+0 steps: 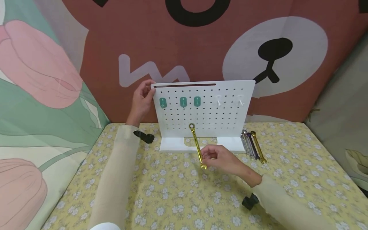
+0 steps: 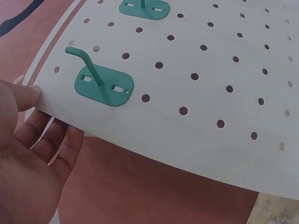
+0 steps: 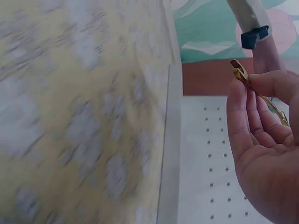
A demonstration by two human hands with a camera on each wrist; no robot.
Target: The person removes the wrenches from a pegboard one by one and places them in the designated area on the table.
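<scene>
A white pegboard point(image 1: 212, 115) stands upright on its white base on the table. My left hand point(image 1: 141, 101) grips its upper left corner, with the thumb on the front face and the fingers around the edge, as the left wrist view point(image 2: 32, 140) also shows. In my right hand point(image 1: 222, 158) a gold combination wrench point(image 1: 196, 140) is pinched near its open end, ring end pointing up in front of the board. Three green hooks point(image 1: 183, 102) and two white hooks point(image 1: 219, 101) sit in the board's upper rows, all bare.
Several wrenches point(image 1: 249, 145), silver, dark and gold, lie side by side at the right of the board's base. A flowered yellow cloth point(image 1: 172, 191) covers the table. Behind the board hangs a reddish-brown printed curtain point(image 1: 201, 48).
</scene>
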